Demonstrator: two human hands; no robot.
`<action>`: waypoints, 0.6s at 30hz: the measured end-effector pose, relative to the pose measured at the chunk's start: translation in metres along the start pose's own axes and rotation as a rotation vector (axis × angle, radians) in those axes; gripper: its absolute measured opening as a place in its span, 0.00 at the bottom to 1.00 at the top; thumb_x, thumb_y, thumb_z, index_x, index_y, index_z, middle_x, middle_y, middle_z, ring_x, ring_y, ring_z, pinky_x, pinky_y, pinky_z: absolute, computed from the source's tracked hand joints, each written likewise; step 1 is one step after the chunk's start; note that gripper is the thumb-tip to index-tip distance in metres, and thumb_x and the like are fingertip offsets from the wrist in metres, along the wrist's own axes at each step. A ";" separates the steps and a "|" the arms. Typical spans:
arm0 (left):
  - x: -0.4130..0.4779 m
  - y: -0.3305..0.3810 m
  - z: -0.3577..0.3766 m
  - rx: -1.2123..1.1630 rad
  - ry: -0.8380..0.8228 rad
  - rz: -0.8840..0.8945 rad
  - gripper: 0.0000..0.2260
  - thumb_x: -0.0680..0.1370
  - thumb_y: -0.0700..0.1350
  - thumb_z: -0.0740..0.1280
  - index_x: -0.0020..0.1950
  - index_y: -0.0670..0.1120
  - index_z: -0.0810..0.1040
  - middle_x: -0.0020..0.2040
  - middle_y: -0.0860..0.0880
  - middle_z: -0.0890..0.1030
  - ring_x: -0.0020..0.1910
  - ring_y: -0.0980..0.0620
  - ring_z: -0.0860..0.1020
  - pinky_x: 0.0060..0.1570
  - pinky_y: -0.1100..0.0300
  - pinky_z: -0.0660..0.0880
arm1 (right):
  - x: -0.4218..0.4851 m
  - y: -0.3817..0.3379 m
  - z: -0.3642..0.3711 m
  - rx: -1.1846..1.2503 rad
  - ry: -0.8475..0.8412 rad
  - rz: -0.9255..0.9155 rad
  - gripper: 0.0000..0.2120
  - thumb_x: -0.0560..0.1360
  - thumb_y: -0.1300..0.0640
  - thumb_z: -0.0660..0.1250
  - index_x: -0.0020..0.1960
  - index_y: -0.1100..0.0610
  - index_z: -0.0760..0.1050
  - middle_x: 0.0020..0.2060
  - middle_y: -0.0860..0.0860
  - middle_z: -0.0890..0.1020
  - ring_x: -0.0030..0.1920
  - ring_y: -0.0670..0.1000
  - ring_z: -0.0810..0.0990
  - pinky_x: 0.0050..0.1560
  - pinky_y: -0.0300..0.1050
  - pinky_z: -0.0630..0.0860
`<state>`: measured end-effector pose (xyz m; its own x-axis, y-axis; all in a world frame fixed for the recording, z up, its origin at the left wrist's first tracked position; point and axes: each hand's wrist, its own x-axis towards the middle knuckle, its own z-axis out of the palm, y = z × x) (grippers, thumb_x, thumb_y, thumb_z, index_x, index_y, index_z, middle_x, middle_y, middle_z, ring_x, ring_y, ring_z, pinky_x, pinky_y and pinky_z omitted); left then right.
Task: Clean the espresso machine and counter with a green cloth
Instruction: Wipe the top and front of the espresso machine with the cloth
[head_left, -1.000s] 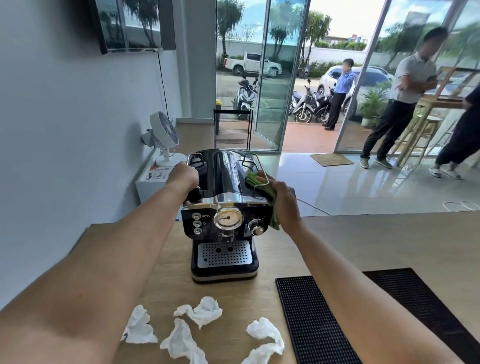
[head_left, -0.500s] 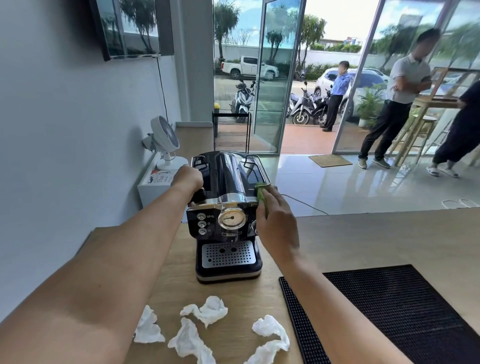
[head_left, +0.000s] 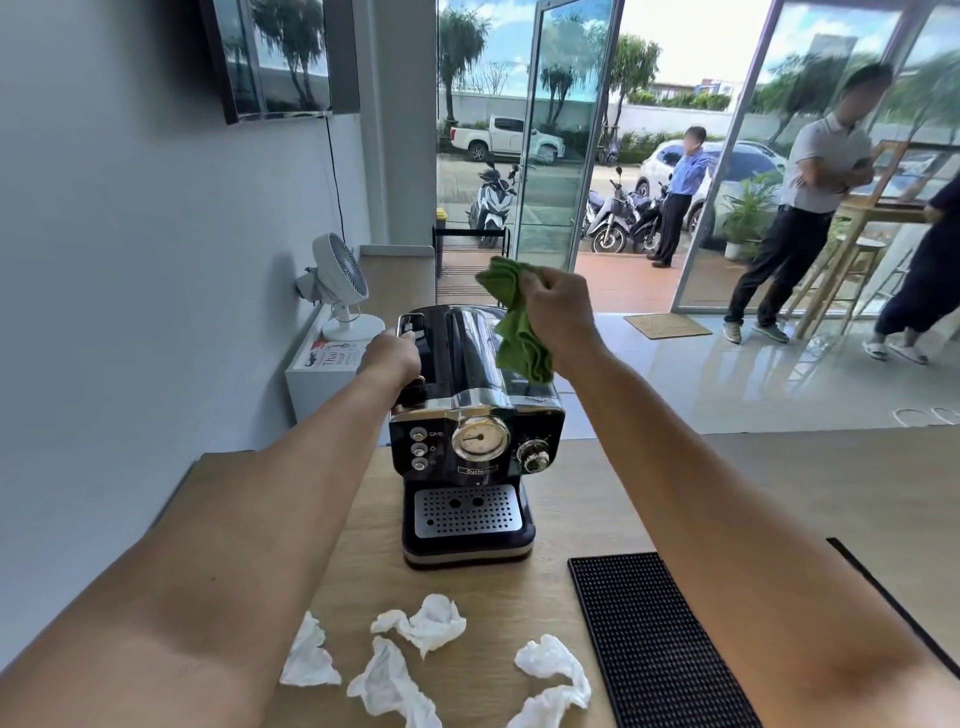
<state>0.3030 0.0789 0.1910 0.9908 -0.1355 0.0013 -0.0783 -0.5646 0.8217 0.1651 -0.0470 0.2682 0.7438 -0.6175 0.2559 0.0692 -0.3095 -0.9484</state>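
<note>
A black and chrome espresso machine (head_left: 475, 441) stands on the wooden counter (head_left: 779, 499), its dial and knobs facing me. My left hand (head_left: 392, 358) grips the machine's top left edge. My right hand (head_left: 558, 312) is raised above the machine's top right side, pinching a crumpled green cloth (head_left: 517, 325) that hangs down clear of the machine's top.
Several crumpled white tissues (head_left: 426, 623) lie on the counter in front of the machine. A black rubber bar mat (head_left: 660, 639) lies at the front right. A small white fan (head_left: 337, 286) sits by the left wall. People stand beyond the counter near open glass doors.
My right hand has lifted the green cloth off the machine's right front corner and up above its top. My left hand stays on the top left edge.
</note>
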 end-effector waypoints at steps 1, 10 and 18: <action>0.001 0.000 0.000 -0.002 0.000 0.004 0.18 0.82 0.50 0.55 0.67 0.42 0.71 0.66 0.41 0.74 0.64 0.40 0.72 0.64 0.51 0.68 | 0.015 0.005 0.010 -0.091 -0.022 -0.011 0.10 0.82 0.59 0.59 0.47 0.61 0.78 0.38 0.60 0.80 0.34 0.60 0.80 0.41 0.58 0.81; 0.009 -0.006 0.002 -0.049 -0.027 0.044 0.19 0.82 0.51 0.53 0.67 0.43 0.72 0.66 0.40 0.74 0.64 0.40 0.72 0.65 0.50 0.67 | 0.035 0.053 0.062 -0.847 -0.393 -0.072 0.26 0.83 0.48 0.51 0.78 0.57 0.57 0.77 0.55 0.61 0.77 0.55 0.58 0.75 0.52 0.55; 0.008 -0.004 0.000 -0.011 -0.040 0.006 0.21 0.83 0.52 0.52 0.71 0.43 0.69 0.70 0.40 0.70 0.68 0.40 0.69 0.67 0.51 0.66 | -0.018 0.055 0.040 -0.757 -0.536 -0.388 0.19 0.82 0.47 0.57 0.71 0.46 0.70 0.75 0.43 0.66 0.78 0.44 0.53 0.75 0.48 0.50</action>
<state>0.3111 0.0795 0.1879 0.9850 -0.1716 -0.0161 -0.0830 -0.5546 0.8280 0.1816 -0.0241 0.2035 0.9736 -0.0270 0.2268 0.0681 -0.9136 -0.4008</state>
